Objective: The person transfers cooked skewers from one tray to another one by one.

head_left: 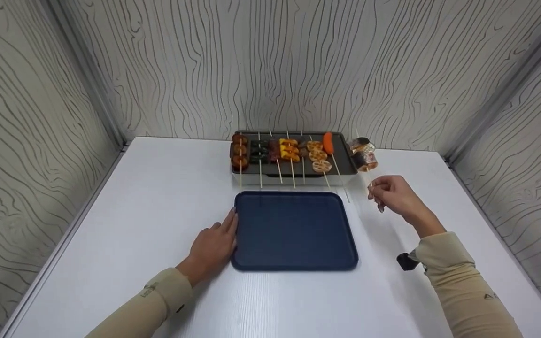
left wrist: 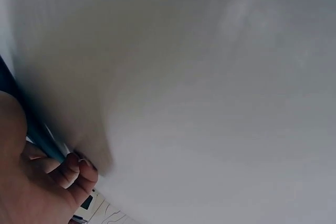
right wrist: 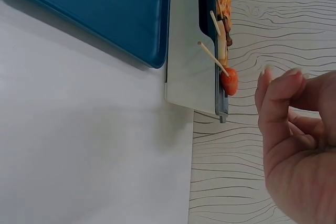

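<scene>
In the head view my right hand pinches the lower stick of a skewer with silvery and brown chunks, tilted beside the grill's right end. In the right wrist view this hand has its fingers bent towards the thumb; the skewer does not show there. My left hand touches the left rim of a dark blue tray, which has nothing on it. From the left wrist, the left hand shows some bent fingers by the tray's edge.
Behind the tray stands a dark-topped grill. On it lie several skewers, among them lotus root slices, yellow pieces, green pieces and an orange-red sausage. Wood-patterned panels enclose the white table.
</scene>
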The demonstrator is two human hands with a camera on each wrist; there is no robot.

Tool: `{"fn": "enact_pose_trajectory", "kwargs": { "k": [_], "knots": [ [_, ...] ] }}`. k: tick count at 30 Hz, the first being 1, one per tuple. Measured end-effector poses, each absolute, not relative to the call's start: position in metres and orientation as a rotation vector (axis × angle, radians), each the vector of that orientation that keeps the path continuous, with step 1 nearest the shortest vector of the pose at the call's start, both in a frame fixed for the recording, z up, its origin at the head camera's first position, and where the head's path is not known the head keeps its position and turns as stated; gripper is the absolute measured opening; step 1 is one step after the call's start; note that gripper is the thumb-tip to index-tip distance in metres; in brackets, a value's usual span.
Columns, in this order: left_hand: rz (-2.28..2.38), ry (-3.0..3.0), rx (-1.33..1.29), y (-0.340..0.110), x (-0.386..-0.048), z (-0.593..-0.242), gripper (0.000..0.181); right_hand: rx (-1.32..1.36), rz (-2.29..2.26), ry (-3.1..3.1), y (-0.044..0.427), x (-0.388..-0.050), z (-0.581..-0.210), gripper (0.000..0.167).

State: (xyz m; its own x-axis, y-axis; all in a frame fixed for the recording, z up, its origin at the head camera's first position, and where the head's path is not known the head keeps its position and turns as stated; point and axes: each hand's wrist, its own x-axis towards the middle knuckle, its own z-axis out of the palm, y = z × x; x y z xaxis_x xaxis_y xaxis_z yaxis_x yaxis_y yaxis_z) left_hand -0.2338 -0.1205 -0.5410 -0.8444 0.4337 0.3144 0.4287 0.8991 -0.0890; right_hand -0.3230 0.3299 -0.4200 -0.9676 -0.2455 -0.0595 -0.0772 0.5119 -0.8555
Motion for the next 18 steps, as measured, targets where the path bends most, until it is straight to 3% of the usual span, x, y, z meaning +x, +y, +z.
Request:
{"fn": "enact_pose_trajectory", "kwargs": {
  "k": [18],
  "knots": [
    [-0.022, -2.763, -0.632, -0.12, -0.235, -0.542, 0.05, -0.241, -1.418, 2.605, 0.344, -0.276, -0.426, 0.023]
  ]
}}
